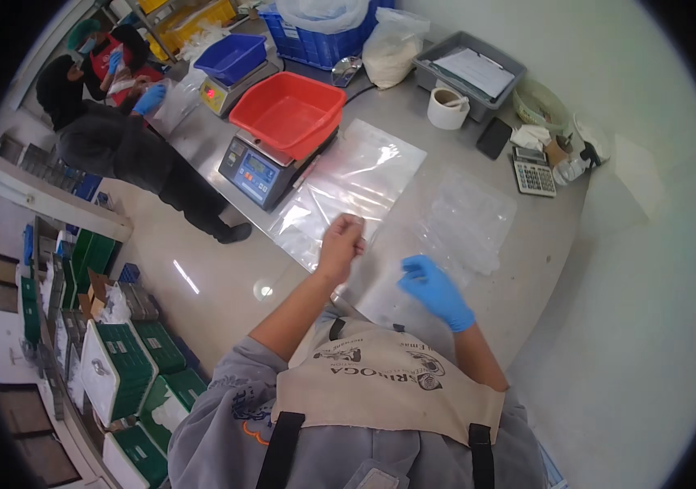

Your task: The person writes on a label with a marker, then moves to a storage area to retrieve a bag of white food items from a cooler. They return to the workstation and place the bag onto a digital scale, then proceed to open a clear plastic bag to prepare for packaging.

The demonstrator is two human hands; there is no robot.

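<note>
My bare left hand [343, 247] is above the near edge of a stack of clear plastic bags [378, 165], its fingers curled in. Whether a thin clear film is between those fingers I cannot tell. In a blue glove, my right hand [436, 292] hovers over the metal table, fingers bent towards my left hand; its grip is hard to make out. Just beyond it lie crumpled clear plastic bags [470, 217]. A digital scale [256, 168] carrying a red plastic tub [290, 110] stands past the flat stack, to the left.
Along the back are a second scale with a blue tub [230, 58], a blue crate [323, 36], a filled clear bag [393, 52], a grey tray [427, 73], a label roll [447, 110], a phone [494, 138] and a calculator [533, 173]. Two people [115, 134] work at left.
</note>
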